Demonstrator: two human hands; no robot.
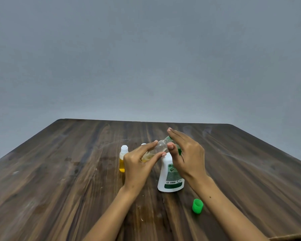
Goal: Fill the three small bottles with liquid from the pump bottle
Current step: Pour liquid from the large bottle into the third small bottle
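Two bare forearms come up from the bottom edge, with no sleeves, watch, bracelet or rings showing. The left hand [137, 168] and the right hand [186, 153] are ungloved, with short, unpainted nails. A few small dark moles dot the right forearm and the back of the left hand.

The pump bottle [170, 178] stands mid-table [59, 188]. A small bottle [123, 159] stands left of it. A cap [197, 206] lies nearer, to its right.

Soft, even, slightly dim light; faint shadows. Pale sheen across the counter [76, 171] toward its far right corner. Wide-angle bending at edges; mild softness.
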